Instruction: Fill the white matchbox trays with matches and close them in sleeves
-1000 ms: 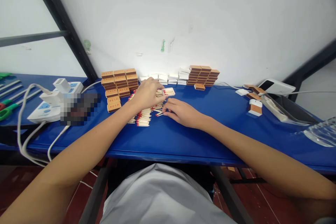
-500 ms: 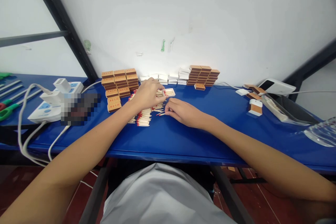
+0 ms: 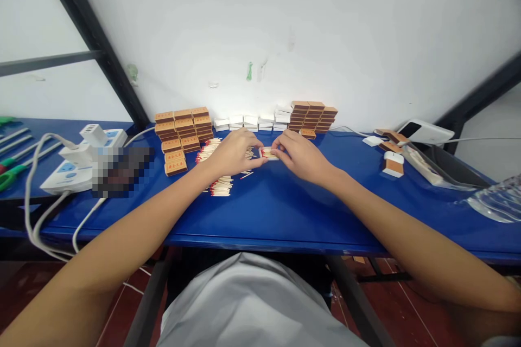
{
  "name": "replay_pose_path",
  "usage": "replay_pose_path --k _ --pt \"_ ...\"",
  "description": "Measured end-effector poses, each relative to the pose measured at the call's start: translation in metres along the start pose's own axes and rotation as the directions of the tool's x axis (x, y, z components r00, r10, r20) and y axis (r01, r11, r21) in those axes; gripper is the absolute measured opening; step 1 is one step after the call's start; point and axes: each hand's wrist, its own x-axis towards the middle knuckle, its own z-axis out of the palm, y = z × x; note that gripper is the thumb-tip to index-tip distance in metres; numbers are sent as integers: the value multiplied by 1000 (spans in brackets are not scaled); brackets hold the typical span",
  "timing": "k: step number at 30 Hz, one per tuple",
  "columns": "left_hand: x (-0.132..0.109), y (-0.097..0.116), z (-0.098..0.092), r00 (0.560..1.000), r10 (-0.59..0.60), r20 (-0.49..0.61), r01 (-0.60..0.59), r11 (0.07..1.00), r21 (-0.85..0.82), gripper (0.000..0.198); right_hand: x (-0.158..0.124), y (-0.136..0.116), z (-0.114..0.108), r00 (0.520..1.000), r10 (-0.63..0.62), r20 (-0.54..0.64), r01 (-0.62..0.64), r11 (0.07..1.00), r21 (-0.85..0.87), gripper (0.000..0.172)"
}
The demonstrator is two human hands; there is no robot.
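A small white matchbox tray (image 3: 269, 153) filled with red-tipped matches sits between my two hands above the blue table (image 3: 285, 206). My left hand (image 3: 232, 150) pinches its left end and my right hand (image 3: 299, 156) pinches its right end, fingers curled on both. A loose pile of matches (image 3: 217, 179) lies on the table under and beside my left wrist. Behind it stands a stack of brown matchbox sleeves (image 3: 183, 133).
A second stack of brown sleeves (image 3: 312, 117) and a row of white trays (image 3: 254, 121) line the wall. White power strips with cables (image 3: 81, 152) lie at the left. At the right are loose boxes (image 3: 393, 164), a white device (image 3: 425, 133) and clear plastic (image 3: 494, 200).
My right hand left the loose matches on the table and rose to the filled tray. The tray came forward and a little right, now pinched from both ends.
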Motion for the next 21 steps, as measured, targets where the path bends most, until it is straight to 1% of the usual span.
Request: replay_pose_path --k 3,5,6,8,10,13,16,21 --pt "1 -3 -1 999 -27 -17 27 1000 8 29 -1 -6 -4 999 1 -52 1 999 36 16" --pt "2 -8 -2 996 -73 -50 75 996 40 26 -1 -11 -3 996 -5 -85 11 998 64 18" --pt "2 -11 -3 993 -98 -72 103 993 58 25 -1 -14 -2 996 -21 -83 28 997 77 18" --pt "3 -17 -5 984 -138 -114 148 985 90 23 -2 -20 5 996 -85 -25 87 991 104 18" --pt "3 -21 -6 977 -160 -140 176 978 115 23 -3 -25 16 985 -161 68 151 979 134 19" --pt "3 -22 -7 976 -166 -142 186 972 142 24 -4 -30 31 962 -224 154 197 965 171 21" --pt "3 -19 -6 981 -155 -115 171 974 151 26 -4 -31 39 957 -236 168 201 959 202 24" --pt "3 -17 -7 983 -153 -103 167 975 145 27 -4 -30 41 960 -232 155 195 955 222 23"
